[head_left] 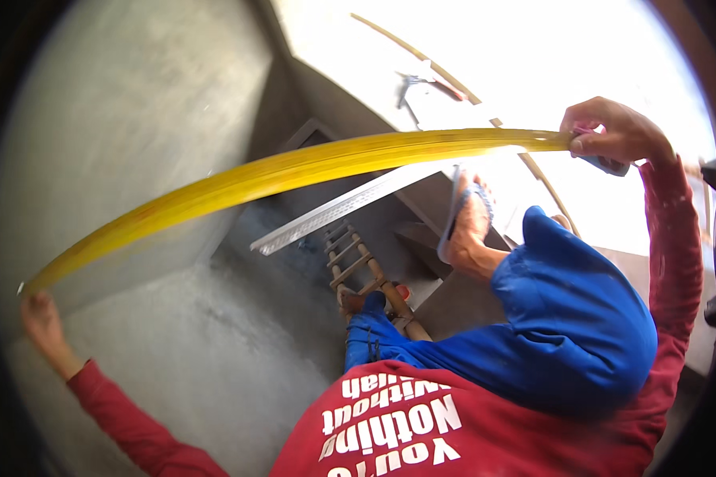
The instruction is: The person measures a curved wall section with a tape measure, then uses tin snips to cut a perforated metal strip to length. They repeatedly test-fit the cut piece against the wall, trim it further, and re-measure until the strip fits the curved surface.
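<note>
A yellow tape measure [294, 168] is pulled out in a long strip across the view, from far left to upper right. My left hand [43, 322] pinches the strip's end, where a small metal hook shows against the grey wall. At the other end my right hand [616, 135] grips the tape's case, of which only a dark part shows below the palm. Beneath the strip, a white perforated metal channel [334, 213] reaches out from the bright ledge over the drop, touched by neither hand.
One foot [471, 222] in a flip-flop rests on the bright ledge [525, 63]; the other stands on a wooden ladder [356, 262] going down. A tool with a red handle [447, 90] and a thin wooden strip [414, 49] lie on the ledge. Grey walls [135, 103] rise at left.
</note>
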Demonstrator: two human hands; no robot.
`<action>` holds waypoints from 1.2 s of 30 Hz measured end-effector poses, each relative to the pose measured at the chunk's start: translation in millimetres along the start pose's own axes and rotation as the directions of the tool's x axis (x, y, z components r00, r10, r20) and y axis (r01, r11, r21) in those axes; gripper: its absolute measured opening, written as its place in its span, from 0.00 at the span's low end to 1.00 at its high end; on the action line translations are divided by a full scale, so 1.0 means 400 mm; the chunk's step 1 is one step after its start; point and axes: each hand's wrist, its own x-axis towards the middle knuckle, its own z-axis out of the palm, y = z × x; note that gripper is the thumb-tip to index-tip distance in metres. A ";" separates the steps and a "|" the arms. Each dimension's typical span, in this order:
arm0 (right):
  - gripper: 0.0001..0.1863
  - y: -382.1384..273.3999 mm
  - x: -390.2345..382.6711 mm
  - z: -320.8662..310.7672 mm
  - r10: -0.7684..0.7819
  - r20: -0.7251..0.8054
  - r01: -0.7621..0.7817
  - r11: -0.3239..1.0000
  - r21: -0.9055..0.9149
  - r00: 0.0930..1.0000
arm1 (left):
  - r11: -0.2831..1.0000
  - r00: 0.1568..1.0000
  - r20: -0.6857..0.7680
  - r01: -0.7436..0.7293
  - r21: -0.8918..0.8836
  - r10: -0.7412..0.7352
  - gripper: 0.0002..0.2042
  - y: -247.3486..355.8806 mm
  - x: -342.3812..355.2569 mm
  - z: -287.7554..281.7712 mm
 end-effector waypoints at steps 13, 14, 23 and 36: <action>0.13 0.019 0.283 0.200 -0.126 0.094 0.132 0.990 -0.054 0.988 | 0.639 0.657 -0.169 0.587 -0.497 -0.735 0.07 -0.586 -0.797 1.248; 0.12 0.029 0.297 0.224 -0.148 0.089 0.153 0.987 -0.055 0.985 | 0.603 0.645 -0.123 0.605 -0.520 -0.754 0.07 -0.611 -0.813 1.275; 0.13 0.032 0.372 0.394 -0.132 -0.002 0.130 0.981 -0.146 0.991 | 0.546 0.558 -0.180 0.607 -0.577 -0.810 0.09 -0.743 -0.826 1.287; 0.14 -0.130 0.456 0.482 -0.122 0.003 0.120 0.972 -0.201 0.992 | 0.636 0.469 -0.443 0.666 -0.390 -0.764 0.16 -0.824 -0.896 1.243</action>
